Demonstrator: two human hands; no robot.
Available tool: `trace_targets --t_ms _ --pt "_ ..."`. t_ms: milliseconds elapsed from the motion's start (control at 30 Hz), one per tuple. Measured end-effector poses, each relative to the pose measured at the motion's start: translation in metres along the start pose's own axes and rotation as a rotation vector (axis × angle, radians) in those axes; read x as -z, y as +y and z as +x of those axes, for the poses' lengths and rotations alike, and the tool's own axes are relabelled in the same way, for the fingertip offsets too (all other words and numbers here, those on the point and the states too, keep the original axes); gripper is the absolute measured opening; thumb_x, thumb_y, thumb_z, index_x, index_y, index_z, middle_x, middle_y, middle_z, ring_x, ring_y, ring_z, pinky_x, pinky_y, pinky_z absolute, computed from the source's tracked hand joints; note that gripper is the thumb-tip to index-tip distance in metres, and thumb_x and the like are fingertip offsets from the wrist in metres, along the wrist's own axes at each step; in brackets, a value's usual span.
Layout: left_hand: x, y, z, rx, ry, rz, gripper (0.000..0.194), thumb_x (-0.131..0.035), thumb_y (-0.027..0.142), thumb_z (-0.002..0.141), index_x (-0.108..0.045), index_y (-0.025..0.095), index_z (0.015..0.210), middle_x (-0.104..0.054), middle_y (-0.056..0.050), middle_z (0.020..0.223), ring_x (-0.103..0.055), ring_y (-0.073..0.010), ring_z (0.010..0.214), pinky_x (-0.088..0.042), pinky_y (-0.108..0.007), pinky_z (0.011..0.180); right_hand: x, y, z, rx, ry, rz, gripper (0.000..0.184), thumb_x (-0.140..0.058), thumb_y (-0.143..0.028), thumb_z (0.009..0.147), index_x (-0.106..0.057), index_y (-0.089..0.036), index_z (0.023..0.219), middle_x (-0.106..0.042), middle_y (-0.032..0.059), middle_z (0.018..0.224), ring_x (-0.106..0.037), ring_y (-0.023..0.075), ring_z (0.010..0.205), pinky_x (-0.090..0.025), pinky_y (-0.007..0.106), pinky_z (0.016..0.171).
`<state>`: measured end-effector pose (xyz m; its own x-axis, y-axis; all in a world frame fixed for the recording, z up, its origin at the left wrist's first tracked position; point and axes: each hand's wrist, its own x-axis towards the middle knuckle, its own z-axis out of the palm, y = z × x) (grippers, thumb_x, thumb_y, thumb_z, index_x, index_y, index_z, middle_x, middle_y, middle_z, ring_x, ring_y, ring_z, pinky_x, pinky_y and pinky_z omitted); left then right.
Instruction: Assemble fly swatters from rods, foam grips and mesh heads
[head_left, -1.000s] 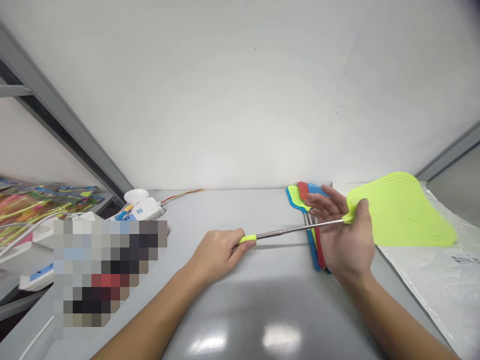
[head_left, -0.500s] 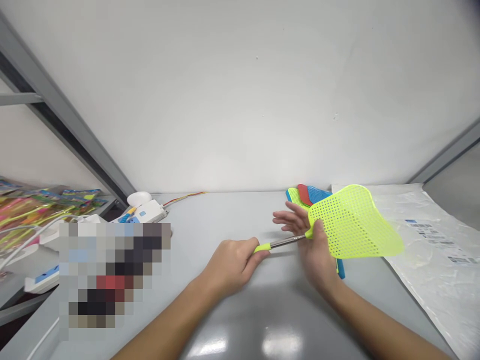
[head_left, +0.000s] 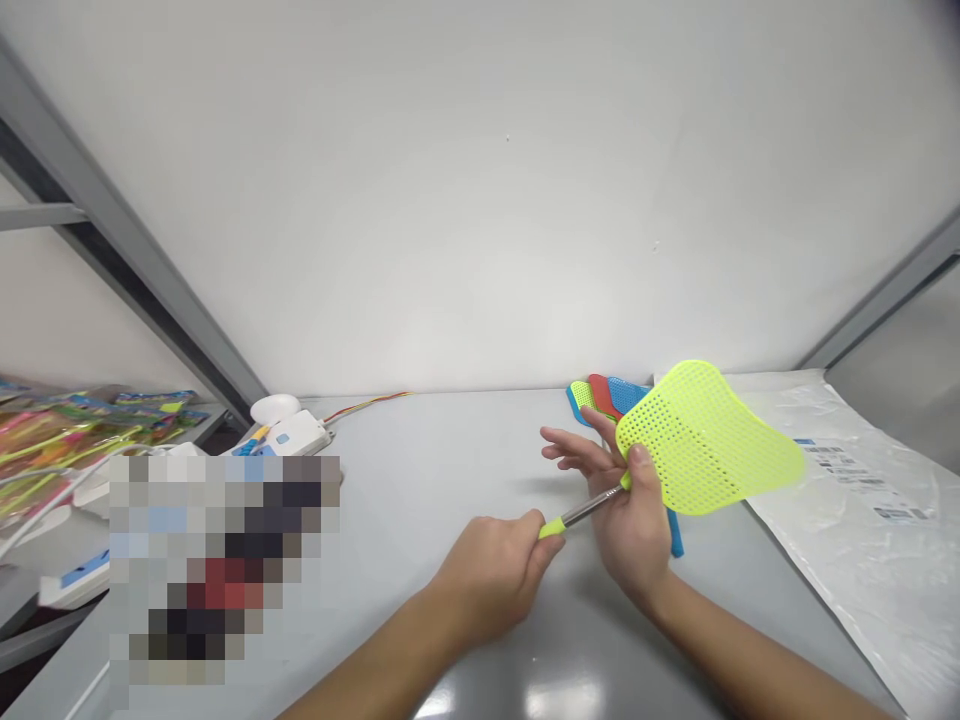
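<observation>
A yellow-green fly swatter (head_left: pixel 705 440) is held between my two hands above the table. My left hand (head_left: pixel 499 575) is wrapped round its handle, and only the handle's upper end shows past the fingers. Between the hands runs a short metal shaft (head_left: pixel 592 507). At the neck, the thumb of my right hand (head_left: pixel 630 520) presses the swatter against the hand, while the other fingers stretch out to the left. The perforated head points right and is tilted. Behind my right hand lie more fly swatters, among them a red one (head_left: pixel 602 393) and a blue one (head_left: pixel 628 392), partly covered.
A white plastic package (head_left: pixel 840 540) with printed labels lies on the right of the grey table (head_left: pixel 420 450). On the left are a white power strip (head_left: pixel 300 432), cables and a blurred-out patch. Colourful bagged goods (head_left: pixel 82 430) sit beyond the metal frame (head_left: pixel 150 240).
My left hand has moved right and slightly down, closer to my right hand. The bare metal shaft between them looks a little shorter and steeper. The view has shifted slightly.
</observation>
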<state>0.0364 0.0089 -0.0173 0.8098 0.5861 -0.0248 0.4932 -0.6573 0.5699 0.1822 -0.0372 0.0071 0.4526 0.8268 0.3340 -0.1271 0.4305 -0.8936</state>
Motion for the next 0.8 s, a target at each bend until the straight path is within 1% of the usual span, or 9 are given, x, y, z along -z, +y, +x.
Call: trace_targets --t_ms 100,167,267,333,433,500,567,633,800 --pt "-0.001 0.002 0.000 -0.019 0.036 -0.128 0.034 -0.026 0.042 0.100 -0.031 0.023 0.073 -0.041 0.004 0.058 -0.034 -0.0143 0.051 -0.022 -0.028 0.054 0.002 -0.002 0.004 -0.035 -0.094 -0.093 0.052 -0.015 -0.045 0.101 -0.053 -0.028 0.133 -0.071 0.0058 0.116 -0.064 0.0243 0.104 -0.042 0.046 0.089" --pt "0.002 0.003 0.000 -0.013 0.069 -0.246 0.035 -0.026 0.044 0.101 -0.036 0.023 0.075 -0.041 0.005 0.058 -0.037 -0.0138 0.053 -0.025 -0.027 0.056 0.007 -0.008 0.007 -0.072 -0.211 -0.252 0.049 -0.023 -0.047 0.101 -0.047 -0.029 0.139 -0.067 0.0054 0.124 -0.060 0.0233 0.113 -0.042 0.045 0.094" --pt "0.008 0.003 0.001 0.056 0.136 -0.456 0.034 -0.026 0.048 0.101 -0.043 0.023 0.084 -0.041 0.006 0.057 -0.040 -0.0139 0.054 -0.029 -0.026 0.057 0.028 -0.026 0.011 -0.104 -0.362 -0.560 0.041 -0.043 -0.047 0.096 -0.057 -0.029 0.130 -0.060 0.0049 0.133 -0.052 0.0229 0.124 -0.039 0.041 0.103" --pt "0.012 0.003 0.003 0.137 0.144 -0.596 0.036 -0.024 0.051 0.100 -0.044 0.024 0.087 -0.041 0.007 0.056 -0.040 -0.0138 0.052 -0.032 -0.026 0.055 0.052 -0.037 0.012 -0.063 -0.315 -0.730 0.034 -0.048 -0.046 0.094 -0.066 -0.027 0.117 -0.059 0.0051 0.132 -0.050 0.0237 0.125 -0.038 0.040 0.106" --pt "0.015 0.007 0.015 0.252 0.063 -0.708 0.040 -0.025 0.056 0.097 -0.041 0.023 0.081 -0.046 0.006 0.060 -0.042 -0.0130 0.051 -0.036 -0.025 0.054 0.098 -0.043 0.013 -0.022 -0.060 -0.910 0.034 -0.045 -0.047 0.095 -0.066 -0.026 0.112 -0.061 0.0068 0.125 -0.054 0.0256 0.118 -0.043 0.042 0.099" --pt "0.014 0.013 0.030 0.289 0.042 -0.672 0.043 -0.026 0.057 0.096 -0.041 0.022 0.075 -0.048 0.004 0.065 -0.045 -0.0133 0.054 -0.038 -0.025 0.055 0.126 -0.038 0.015 -0.072 0.021 -1.002 0.038 -0.044 -0.049 0.094 -0.063 -0.025 0.116 -0.061 0.0081 0.123 -0.056 0.0264 0.113 -0.045 0.043 0.095" --pt "0.009 0.024 0.051 0.288 0.085 -0.574 0.042 -0.028 0.054 0.096 -0.040 0.022 0.071 -0.048 0.003 0.068 -0.048 -0.0144 0.060 -0.038 -0.025 0.056 0.145 -0.027 0.017 -0.129 0.024 -1.057 0.044 -0.043 -0.051 0.094 -0.058 -0.021 0.122 -0.060 0.0102 0.124 -0.057 0.0265 0.111 -0.045 0.043 0.096" --pt "0.000 0.036 0.073 0.260 0.148 -0.487 0.040 -0.029 0.050 0.096 -0.040 0.022 0.070 -0.049 0.003 0.068 -0.050 -0.0158 0.067 -0.038 -0.026 0.061 0.156 -0.013 0.018 -0.164 0.017 -1.076 0.049 -0.041 -0.051 0.094 -0.055 -0.017 0.126 -0.060 0.0123 0.122 -0.058 0.0263 0.108 -0.045 0.044 0.096" --pt "-0.022 0.068 0.121 0.198 0.131 -0.431 0.040 -0.029 0.047 0.096 -0.048 0.022 0.072 -0.061 0.000 0.075 -0.057 -0.0186 0.075 -0.040 -0.027 0.066 0.160 0.008 0.015 -0.180 0.008 -1.083 0.050 -0.040 -0.050 0.094 -0.053 -0.015 0.127 -0.062 0.0124 0.109 -0.060 0.0261 0.099 -0.048 0.041 0.090"
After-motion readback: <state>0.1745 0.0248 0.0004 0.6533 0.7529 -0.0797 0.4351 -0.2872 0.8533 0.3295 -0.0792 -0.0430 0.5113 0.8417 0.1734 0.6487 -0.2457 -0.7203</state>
